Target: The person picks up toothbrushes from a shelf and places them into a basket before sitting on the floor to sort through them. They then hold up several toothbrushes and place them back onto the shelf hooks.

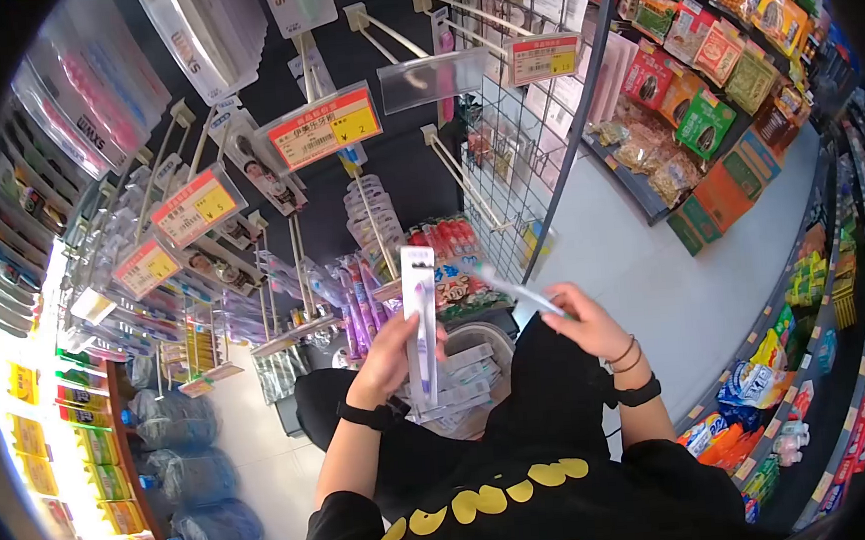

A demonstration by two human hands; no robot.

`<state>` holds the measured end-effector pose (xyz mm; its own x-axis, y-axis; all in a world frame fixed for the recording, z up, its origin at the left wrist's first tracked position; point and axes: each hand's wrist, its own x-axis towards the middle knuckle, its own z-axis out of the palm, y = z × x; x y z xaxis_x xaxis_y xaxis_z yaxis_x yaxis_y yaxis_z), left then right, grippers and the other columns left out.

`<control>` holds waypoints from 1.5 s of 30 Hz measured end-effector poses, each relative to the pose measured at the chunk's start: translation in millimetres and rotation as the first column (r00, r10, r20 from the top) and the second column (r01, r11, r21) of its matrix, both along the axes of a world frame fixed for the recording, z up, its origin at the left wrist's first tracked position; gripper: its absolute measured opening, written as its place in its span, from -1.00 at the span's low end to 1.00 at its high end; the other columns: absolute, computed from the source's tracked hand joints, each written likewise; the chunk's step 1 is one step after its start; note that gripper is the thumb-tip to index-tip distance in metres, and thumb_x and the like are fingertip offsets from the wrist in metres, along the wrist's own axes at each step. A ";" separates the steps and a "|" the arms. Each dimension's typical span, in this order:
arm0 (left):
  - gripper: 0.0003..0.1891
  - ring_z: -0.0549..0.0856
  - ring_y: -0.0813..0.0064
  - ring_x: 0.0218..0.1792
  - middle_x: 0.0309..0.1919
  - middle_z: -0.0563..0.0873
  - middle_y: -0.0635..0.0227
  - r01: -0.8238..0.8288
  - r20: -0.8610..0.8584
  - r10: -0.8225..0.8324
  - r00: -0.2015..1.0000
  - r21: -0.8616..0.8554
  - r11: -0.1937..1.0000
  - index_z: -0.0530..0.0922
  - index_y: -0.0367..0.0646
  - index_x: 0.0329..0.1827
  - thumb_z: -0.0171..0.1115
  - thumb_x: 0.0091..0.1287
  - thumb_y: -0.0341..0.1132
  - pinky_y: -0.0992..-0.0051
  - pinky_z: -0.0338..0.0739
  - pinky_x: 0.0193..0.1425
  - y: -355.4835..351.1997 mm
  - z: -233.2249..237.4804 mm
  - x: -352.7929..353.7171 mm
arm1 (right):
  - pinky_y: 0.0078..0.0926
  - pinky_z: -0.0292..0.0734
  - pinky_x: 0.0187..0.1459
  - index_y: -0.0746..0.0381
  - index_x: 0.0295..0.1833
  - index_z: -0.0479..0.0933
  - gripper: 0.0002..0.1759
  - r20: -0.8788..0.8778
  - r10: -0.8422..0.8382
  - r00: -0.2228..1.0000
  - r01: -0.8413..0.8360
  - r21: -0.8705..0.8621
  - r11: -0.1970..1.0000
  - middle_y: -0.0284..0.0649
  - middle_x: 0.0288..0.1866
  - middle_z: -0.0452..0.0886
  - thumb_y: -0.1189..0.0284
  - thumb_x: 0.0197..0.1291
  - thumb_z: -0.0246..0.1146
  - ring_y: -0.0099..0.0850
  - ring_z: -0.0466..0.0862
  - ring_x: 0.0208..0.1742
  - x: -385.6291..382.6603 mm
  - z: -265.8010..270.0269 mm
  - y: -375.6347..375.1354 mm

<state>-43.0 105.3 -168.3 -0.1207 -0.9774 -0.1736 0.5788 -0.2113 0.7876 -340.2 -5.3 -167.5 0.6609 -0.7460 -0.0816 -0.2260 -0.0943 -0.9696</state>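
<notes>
My left hand (390,351) grips a long, flat toothbrush pack (420,321) held upright, its white top end toward the display hooks. My right hand (587,321) pinches a second slim toothbrush pack (510,287) that points up and to the left. Both wrists wear black bands. Below my hands a container (497,334) holds several more flat packs (461,386). Ahead of me a black wall of metal hooks (375,23) carries hanging toothbrush packs with orange and yellow price tags (324,127).
A wire grid panel (518,134) stands right of the hooks. Shelves of snack bags (699,61) run along the upper right, more goods line the far right aisle (807,324). Blue packs (172,419) fill low shelves at left. My black trouser legs (563,411) are below.
</notes>
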 end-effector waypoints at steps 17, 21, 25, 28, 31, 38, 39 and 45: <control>-0.71 0.66 0.53 -0.29 -0.20 0.65 0.27 -0.313 0.367 0.409 0.835 -0.295 0.903 0.45 -0.24 -0.07 -0.05 0.46 -0.17 0.54 0.55 -0.20 -90.9 123.1 1.1 | -0.53 0.41 0.07 0.37 0.24 0.29 -0.39 0.351 -0.192 0.916 0.228 -0.066 0.971 -0.20 0.04 0.50 0.55 0.07 0.34 -0.49 0.52 0.04 12.7 32.0 -8.7; -0.71 0.65 0.51 -0.28 -0.20 0.64 0.25 -0.358 0.292 0.431 0.854 -0.271 0.893 0.44 -0.26 -0.02 -0.07 0.46 -0.19 0.51 0.56 -0.18 -83.8 121.4 0.9 | -0.53 0.40 0.08 0.36 0.22 0.29 -0.41 0.334 -0.233 0.913 0.240 0.021 0.970 -0.21 0.03 0.50 0.56 0.07 0.34 -0.50 0.52 0.03 1.9 33.7 1.1; -0.71 0.65 0.49 -0.29 -0.20 0.64 0.25 -0.397 0.319 0.459 0.829 -0.242 0.885 0.42 -0.26 0.01 -0.08 0.47 -0.20 0.48 0.57 -0.16 -68.4 116.9 2.6 | -0.55 0.41 0.04 0.35 0.22 0.30 -0.41 0.381 -0.252 0.890 0.257 0.039 0.966 -0.25 -0.03 0.51 0.56 0.07 0.33 -0.52 0.52 -0.02 -0.5 18.1 0.0; -0.68 0.66 0.44 -0.29 -0.21 0.64 0.20 -0.457 0.375 0.505 0.778 -0.215 0.863 0.42 -0.29 0.04 -0.08 0.45 -0.20 0.40 0.59 -0.12 -57.2 112.1 6.4 | -0.57 0.41 0.01 0.34 0.22 0.30 -0.41 0.373 -0.256 0.892 0.250 0.065 0.966 -0.28 -0.10 0.52 0.55 0.07 0.34 -0.54 0.52 -0.06 2.5 8.2 -1.9; -0.68 0.65 0.44 -0.30 -0.22 0.64 0.19 -0.460 0.370 0.505 0.780 -0.208 0.863 0.42 -0.30 0.05 -0.08 0.45 -0.21 0.40 0.59 -0.12 -50.3 107.4 6.2 | -0.56 0.41 0.00 0.34 0.21 0.31 -0.41 0.392 -0.241 0.888 0.231 0.075 0.970 -0.28 -0.15 0.52 0.52 0.06 0.35 -0.54 0.51 -0.08 7.1 5.2 -3.2; -0.67 0.65 0.39 -0.30 -0.23 0.63 0.18 -0.485 0.408 0.521 0.750 -0.196 0.852 0.41 -0.32 0.06 -0.09 0.45 -0.21 0.38 0.57 -0.15 -41.3 106.2 -4.4 | -0.48 0.43 0.03 0.33 0.21 0.34 -0.40 0.319 -0.184 0.930 0.186 0.027 0.982 -0.18 -0.05 0.56 0.50 0.03 0.36 -0.47 0.55 -0.04 7.8 0.4 1.7; -0.66 0.65 0.39 -0.31 -0.23 0.63 0.18 -0.479 0.411 0.514 0.753 -0.194 0.856 0.40 -0.33 0.06 -0.08 0.45 -0.21 0.37 0.56 -0.16 -40.5 106.5 -6.3 | -0.48 0.44 0.01 0.33 0.21 0.34 -0.40 0.323 -0.192 0.927 0.191 0.034 0.981 -0.17 -0.06 0.57 0.49 0.02 0.36 -0.47 0.55 -0.05 8.1 -5.0 2.8; -0.66 0.65 0.40 -0.31 -0.25 0.63 0.20 -0.478 0.413 0.491 0.767 -0.142 0.867 0.42 -0.32 0.04 -0.10 0.45 -0.20 0.40 0.55 -0.16 -39.9 110.0 -19.1 | -0.50 0.44 -0.01 0.33 0.19 0.35 -0.40 0.363 -0.211 0.907 0.205 0.056 0.977 -0.19 -0.11 0.57 0.48 0.01 0.37 -0.48 0.55 -0.08 9.0 -23.0 6.9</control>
